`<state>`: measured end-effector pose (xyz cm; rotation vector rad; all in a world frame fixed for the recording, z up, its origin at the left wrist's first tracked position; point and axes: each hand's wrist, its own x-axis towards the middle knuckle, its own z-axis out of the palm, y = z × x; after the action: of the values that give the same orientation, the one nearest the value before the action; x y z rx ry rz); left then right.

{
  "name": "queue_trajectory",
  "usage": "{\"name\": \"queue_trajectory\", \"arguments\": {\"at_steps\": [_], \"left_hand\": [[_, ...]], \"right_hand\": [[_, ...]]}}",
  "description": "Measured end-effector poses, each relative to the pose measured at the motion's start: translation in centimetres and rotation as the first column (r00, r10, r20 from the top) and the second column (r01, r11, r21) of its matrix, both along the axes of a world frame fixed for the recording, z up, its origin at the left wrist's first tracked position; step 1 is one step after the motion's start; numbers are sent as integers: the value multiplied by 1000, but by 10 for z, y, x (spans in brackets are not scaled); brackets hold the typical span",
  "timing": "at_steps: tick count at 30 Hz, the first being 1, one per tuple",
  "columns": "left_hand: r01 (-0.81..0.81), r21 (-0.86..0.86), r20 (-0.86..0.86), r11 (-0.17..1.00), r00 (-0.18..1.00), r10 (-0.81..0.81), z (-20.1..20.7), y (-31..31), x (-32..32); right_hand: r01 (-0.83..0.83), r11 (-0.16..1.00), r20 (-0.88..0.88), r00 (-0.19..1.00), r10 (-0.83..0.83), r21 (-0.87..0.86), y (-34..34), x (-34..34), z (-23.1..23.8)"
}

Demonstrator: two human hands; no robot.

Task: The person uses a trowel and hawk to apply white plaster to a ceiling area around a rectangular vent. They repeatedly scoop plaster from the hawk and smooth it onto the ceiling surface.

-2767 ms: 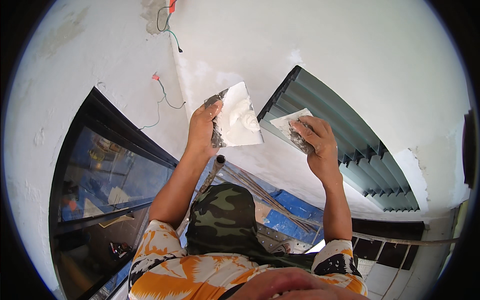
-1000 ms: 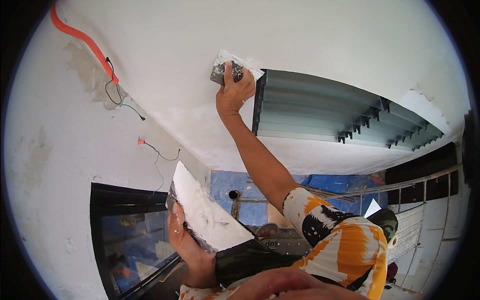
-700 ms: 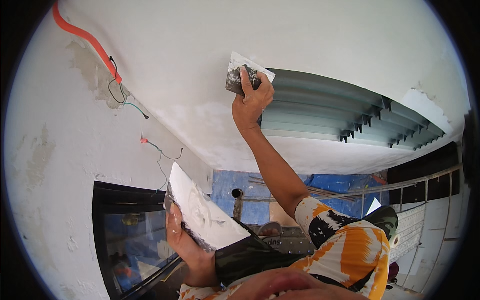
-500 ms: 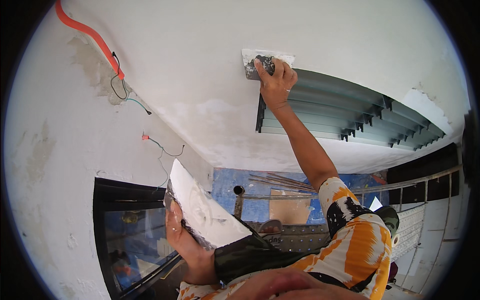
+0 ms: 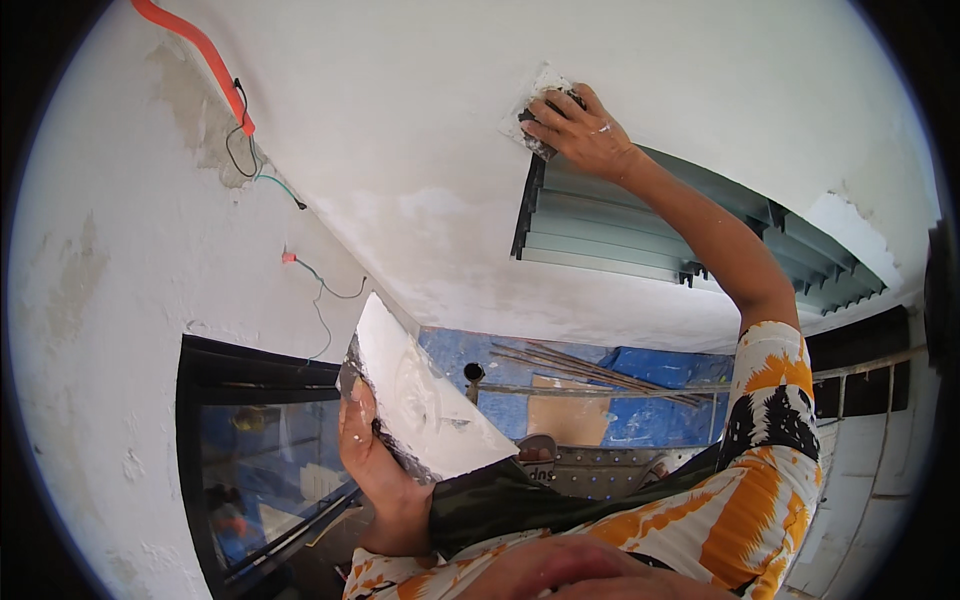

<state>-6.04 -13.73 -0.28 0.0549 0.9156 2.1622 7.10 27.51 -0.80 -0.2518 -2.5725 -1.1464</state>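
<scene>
Nearly three seconds back both hands were raised together, the left hand [image 5: 372, 455] holding the plaster board [image 5: 425, 405] up beside the louvred vent [image 5: 640, 235] and the right hand [image 5: 580, 130] close by with the putty knife [image 5: 540, 115]. Since then the left hand has dropped low with the board, tilted near the dark window frame [image 5: 250, 370], while the right hand has gone up alone to the white wall [image 5: 420, 120]. Over the last second it has slid the knife rightward along the vent's upper edge, probably to its top left corner, though the blade is mostly hidden by fingers.
</scene>
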Motion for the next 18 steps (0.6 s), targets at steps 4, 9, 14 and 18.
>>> {"name": "queue_trajectory", "arguments": {"at_steps": [4,9,14,18], "left_hand": [[36,43,-28,998,999,-35,-1,-2,-4],[39,37,16,999,999,-40,-3,4,-1],[21,-26,18,999,1000,-21,2,6,3],[-45,-25,0,999,999,45,10,0,4]], "right_hand": [[28,999,-113,993,-25,31,-4,79,8],[226,947,-770,553,-319,-229,-37,103,-27],[-150,890,-875,-171,-452,-431,-22,7,-68],[-67,830,-824,-99,-558,-554,-34,-112,-94]]}}
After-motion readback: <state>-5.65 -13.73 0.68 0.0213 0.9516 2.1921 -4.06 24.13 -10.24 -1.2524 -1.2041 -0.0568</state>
